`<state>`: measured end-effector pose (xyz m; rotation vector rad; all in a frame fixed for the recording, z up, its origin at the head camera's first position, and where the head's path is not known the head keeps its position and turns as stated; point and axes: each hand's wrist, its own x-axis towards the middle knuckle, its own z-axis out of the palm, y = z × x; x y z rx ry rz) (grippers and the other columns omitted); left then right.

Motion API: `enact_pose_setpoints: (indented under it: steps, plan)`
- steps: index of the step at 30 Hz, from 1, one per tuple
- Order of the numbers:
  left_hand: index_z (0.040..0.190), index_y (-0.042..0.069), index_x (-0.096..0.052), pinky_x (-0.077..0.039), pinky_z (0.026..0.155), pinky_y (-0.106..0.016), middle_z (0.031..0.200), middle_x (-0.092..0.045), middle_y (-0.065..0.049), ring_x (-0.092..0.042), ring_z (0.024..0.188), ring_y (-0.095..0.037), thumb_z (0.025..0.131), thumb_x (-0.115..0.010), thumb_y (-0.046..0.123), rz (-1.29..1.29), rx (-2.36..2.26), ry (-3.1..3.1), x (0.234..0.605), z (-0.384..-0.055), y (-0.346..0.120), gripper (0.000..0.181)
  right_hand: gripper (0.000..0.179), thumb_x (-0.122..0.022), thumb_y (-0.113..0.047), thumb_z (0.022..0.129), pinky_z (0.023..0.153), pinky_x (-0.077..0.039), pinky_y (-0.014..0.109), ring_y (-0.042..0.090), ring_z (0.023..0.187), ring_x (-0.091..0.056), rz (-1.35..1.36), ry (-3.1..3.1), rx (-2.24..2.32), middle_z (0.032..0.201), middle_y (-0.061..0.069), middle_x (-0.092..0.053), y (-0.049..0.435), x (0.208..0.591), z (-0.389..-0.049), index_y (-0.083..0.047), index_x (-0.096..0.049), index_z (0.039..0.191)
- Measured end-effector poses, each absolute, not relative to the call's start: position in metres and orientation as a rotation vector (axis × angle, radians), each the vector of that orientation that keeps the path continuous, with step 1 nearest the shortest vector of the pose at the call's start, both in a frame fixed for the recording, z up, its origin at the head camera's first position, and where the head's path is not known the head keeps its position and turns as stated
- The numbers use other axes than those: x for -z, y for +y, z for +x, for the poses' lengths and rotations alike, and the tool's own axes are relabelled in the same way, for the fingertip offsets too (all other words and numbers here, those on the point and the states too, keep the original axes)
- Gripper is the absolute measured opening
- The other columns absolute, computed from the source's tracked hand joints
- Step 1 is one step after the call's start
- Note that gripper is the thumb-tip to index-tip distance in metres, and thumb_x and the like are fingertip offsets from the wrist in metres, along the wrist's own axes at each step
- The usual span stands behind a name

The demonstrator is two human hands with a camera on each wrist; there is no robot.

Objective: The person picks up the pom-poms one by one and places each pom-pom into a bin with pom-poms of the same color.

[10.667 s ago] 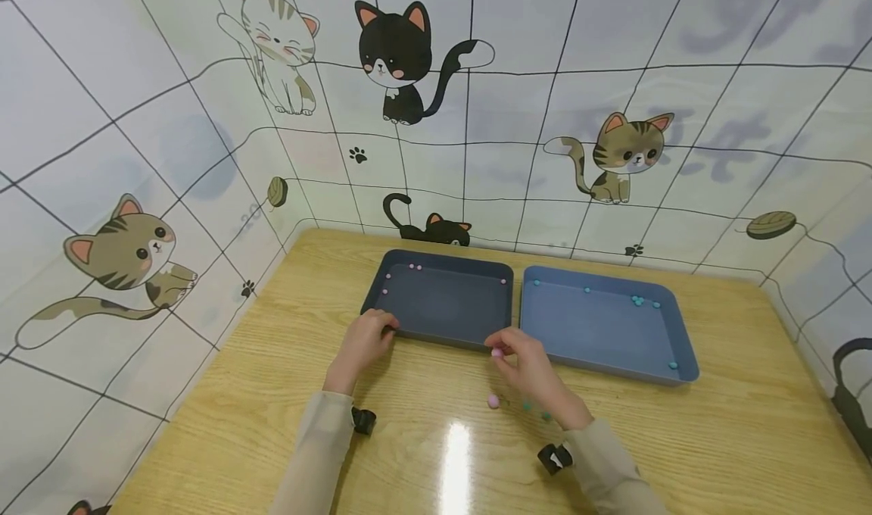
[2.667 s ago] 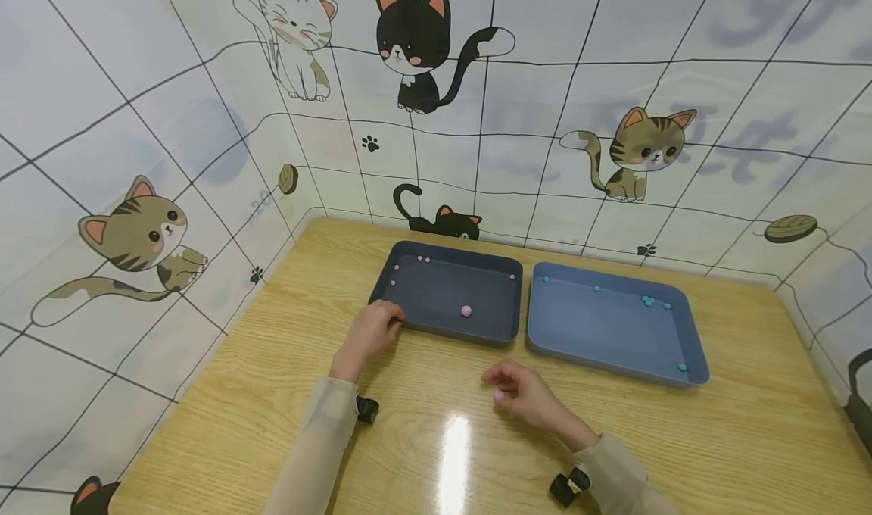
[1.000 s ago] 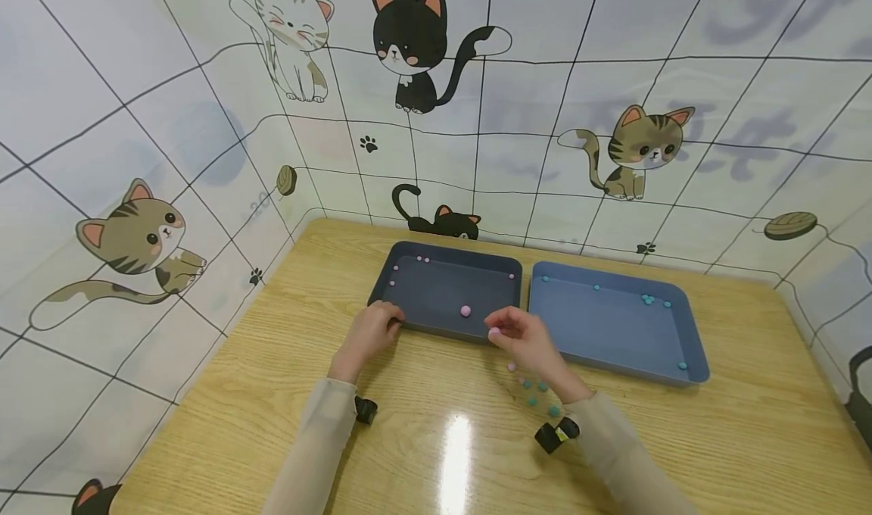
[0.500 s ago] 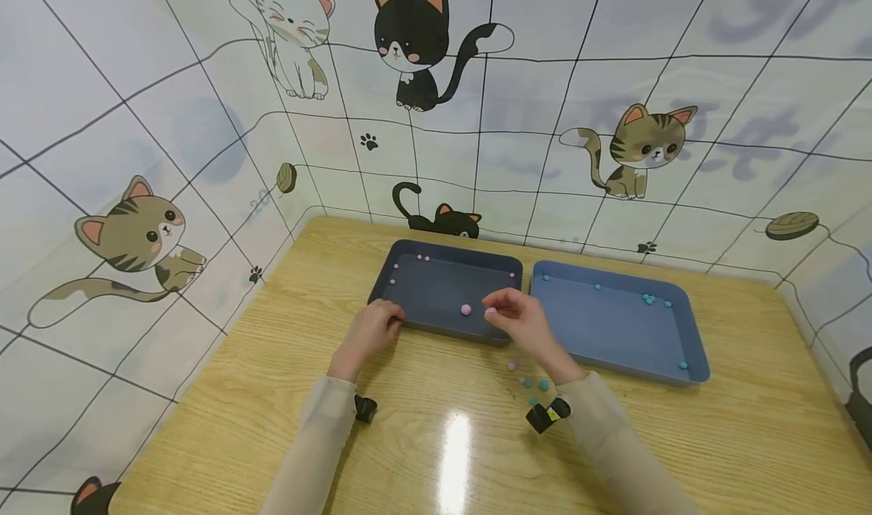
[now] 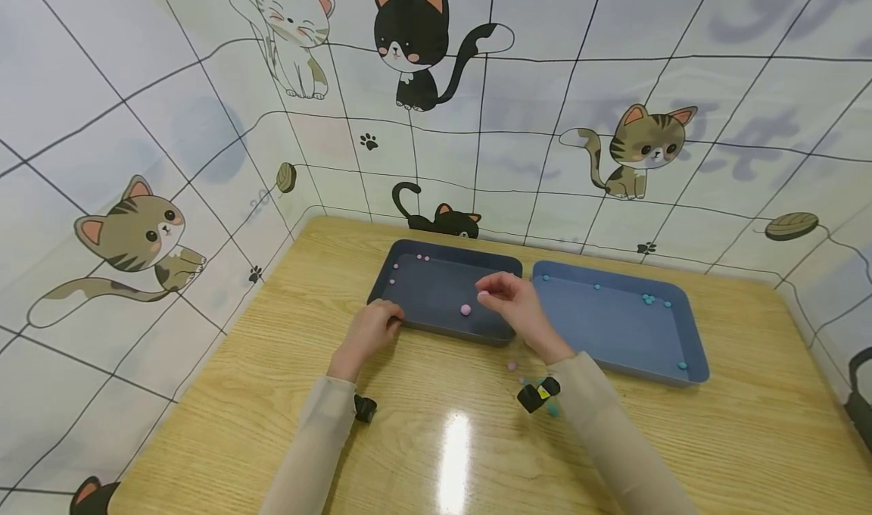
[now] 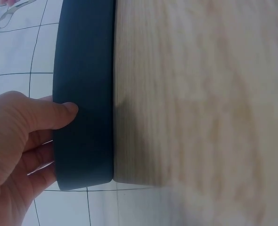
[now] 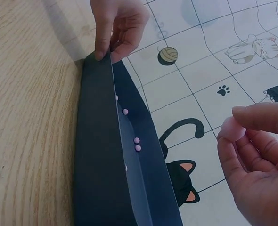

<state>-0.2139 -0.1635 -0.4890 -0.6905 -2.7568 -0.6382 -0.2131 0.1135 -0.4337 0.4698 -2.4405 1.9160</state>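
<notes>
In the head view, the left hand (image 5: 369, 329) is gripping a shallow, dark navy, rectangular tray (image 5: 425, 295) at its eight o'clock corner, the thumb pressing against the outer wall. The right hand (image 5: 519, 307) is pinching a round pink ball (image 5: 482, 294) between thumb and finger, holding it above the tray's three o'clock side. Inside that tray, two small pink balls (image 5: 427, 258) are lying just beside each other at eleven o'clock, two more are sitting near ten and nine, and a larger pink ball (image 5: 465, 310) is resting between four and five. A shallow, light-blue, rectangular tray (image 5: 613, 333) is standing just beside, at the navy tray's three o'clock, and is holding small teal balls (image 5: 597, 287): one at ten, one at eleven, a cluster between one and two, one past two and one at four. On the pale wood-grained counter (image 5: 422, 401), loose pink balls (image 5: 512, 366) and a teal ball (image 5: 553, 409) are lying towards five o'clock from the navy tray, near a black wrist camera (image 5: 530, 398). On the white, cat-printed wall covering (image 5: 518, 98), faint grey-purple lettering (image 5: 756, 151) is showing at two o'clock, too blurred for reading.
</notes>
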Motion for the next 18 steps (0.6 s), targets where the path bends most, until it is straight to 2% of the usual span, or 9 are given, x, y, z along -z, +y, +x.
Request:
enact_pose_setpoints:
  steps: [12, 18]
  plan:
    - [0.084, 0.004, -0.071, -0.053, 0.071, -0.036, 0.083, -0.068, -0.007, -0.062, 0.082, -0.024, 0.08, -0.068, -0.002, -0.698, 0.647, -2.756, 0.486, -0.213, -0.164, 0.008, 0.023, -0.063, 0.0, 0.087, 0.078, -0.048, 0.017, 0.008, 0.085, -0.059, 0.453, -2.37, -2.043, 0.106, 0.027, -0.058, 0.108, 0.436, -0.232, 0.01, -0.06, 0.107]
    - [0.085, 0.004, -0.071, -0.053, 0.071, -0.036, 0.083, -0.068, -0.007, -0.062, 0.081, -0.024, 0.081, -0.067, -0.003, -0.699, 0.645, -2.763, 0.487, -0.213, -0.165, 0.009, 0.023, -0.06, 0.004, 0.088, 0.077, -0.047, 0.016, 0.009, 0.085, -0.057, 0.436, -2.396, -2.014, 0.107, 0.032, -0.056, 0.103, 0.418, -0.228, 0.015, -0.057, 0.108]
